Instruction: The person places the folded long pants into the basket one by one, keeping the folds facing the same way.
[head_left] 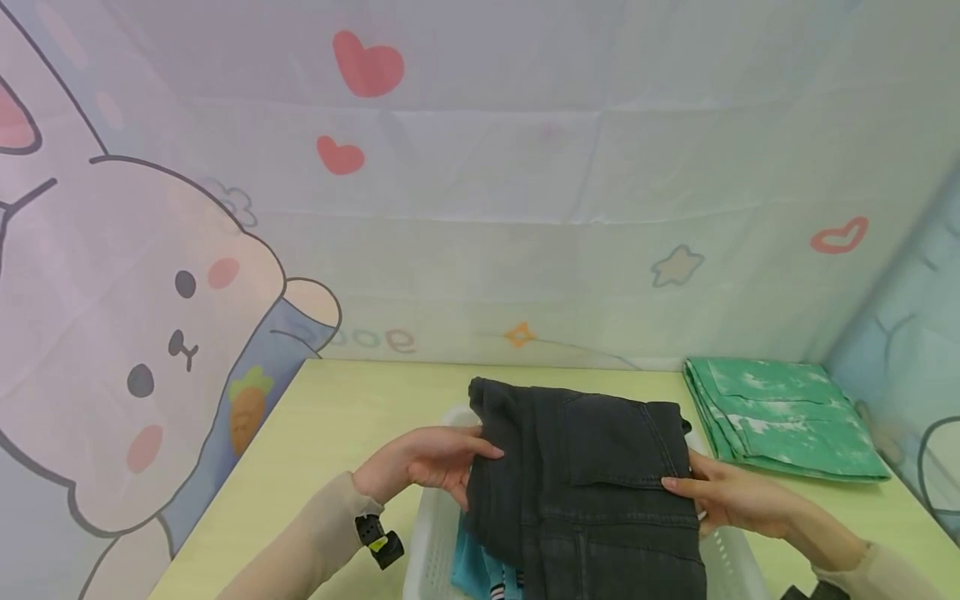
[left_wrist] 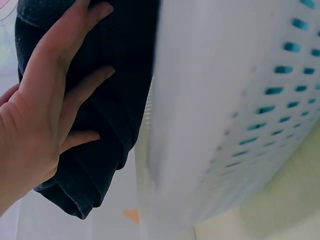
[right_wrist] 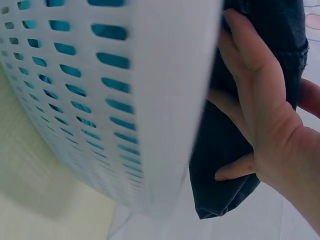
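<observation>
Folded black jeans, with a pocket and stitched seams showing on top, are held over a white perforated basket. My left hand grips their left side, thumb on top and fingers underneath. On the opposite side my right hand holds the edge the same way, its thumb near the pocket's stitching. Both wrist views show fingers spread along the underside of the jeans, close above the basket's rim. Inside the basket lies a light blue cloth, mostly hidden under the jeans; its colour shows through the holes.
A folded green and white patterned cloth lies on the pale yellow table at the back right. Behind the table hangs a printed curtain with a rabbit and hearts. A dark cable loops at the right edge.
</observation>
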